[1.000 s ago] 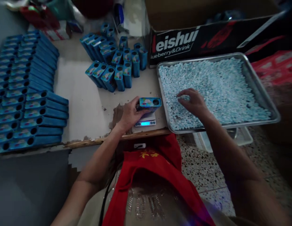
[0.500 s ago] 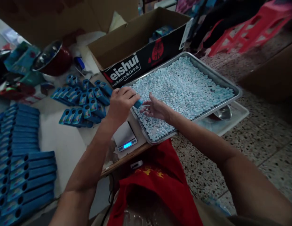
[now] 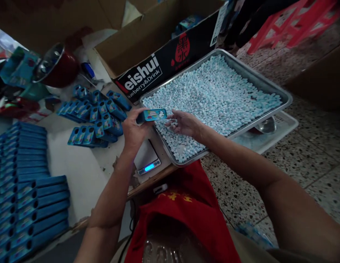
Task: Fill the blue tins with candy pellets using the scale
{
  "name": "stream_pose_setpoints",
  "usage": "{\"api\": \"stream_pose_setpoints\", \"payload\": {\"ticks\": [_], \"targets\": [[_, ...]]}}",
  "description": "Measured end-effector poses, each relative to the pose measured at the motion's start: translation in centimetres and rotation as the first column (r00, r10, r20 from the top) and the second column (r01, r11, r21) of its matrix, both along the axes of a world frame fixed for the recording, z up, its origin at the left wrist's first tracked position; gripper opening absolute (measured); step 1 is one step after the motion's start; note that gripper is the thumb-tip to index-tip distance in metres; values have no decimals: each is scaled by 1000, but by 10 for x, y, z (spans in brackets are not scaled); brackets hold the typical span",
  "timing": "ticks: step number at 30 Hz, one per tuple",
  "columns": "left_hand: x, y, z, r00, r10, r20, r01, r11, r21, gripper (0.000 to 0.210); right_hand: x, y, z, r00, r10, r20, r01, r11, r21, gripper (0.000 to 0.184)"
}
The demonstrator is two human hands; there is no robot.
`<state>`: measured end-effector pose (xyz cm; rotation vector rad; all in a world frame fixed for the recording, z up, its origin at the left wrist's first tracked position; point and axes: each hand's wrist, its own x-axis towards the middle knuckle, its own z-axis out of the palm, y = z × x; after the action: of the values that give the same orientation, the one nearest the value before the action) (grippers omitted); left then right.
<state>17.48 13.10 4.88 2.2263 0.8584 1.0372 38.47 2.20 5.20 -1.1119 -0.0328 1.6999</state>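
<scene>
My left hand [image 3: 136, 128] is closed round a narrow blue candy box [image 3: 155, 114], tilted over the edge of a metal tray. White tablets show at the box's right end. My right hand [image 3: 183, 123], cupped palm-up beside that end, has a few white tablets [image 3: 172, 121] at its curled fingers. Under it the tray [image 3: 285, 100] is spread with pale blue and white tablets [image 3: 208, 95]. A small digital scale [image 3: 146, 159] with a lit display lies below my left hand.
Loose blue boxes [image 3: 95, 113] lie left of my hand, and stacked rows [image 3: 30, 182] fill the far left. Behind the tray is an open black-printed carton [image 3: 148, 75]. A red bowl [image 3: 56, 67] stands at the back left. A white tray [image 3: 285, 126] sits beneath the metal one.
My left hand has turned the blue box so its printed face now shows. My right hand's fingers have curled in closer to the box's end. The view has shifted slightly.
</scene>
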Motion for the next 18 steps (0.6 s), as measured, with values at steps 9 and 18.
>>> {"api": "stream_pose_setpoints", "payload": {"ticks": [9, 18], "targets": [[-101, -74, -30, 937, 206, 281, -17, 831, -556, 69, 2, -7, -9, 937, -128, 326, 18, 947, 322, 8], [-113, -105, -50, 939, 229, 258, -70, 858, -508, 73, 8, -3, -31, 709, -265, 654, -15, 921, 389, 3]]}}
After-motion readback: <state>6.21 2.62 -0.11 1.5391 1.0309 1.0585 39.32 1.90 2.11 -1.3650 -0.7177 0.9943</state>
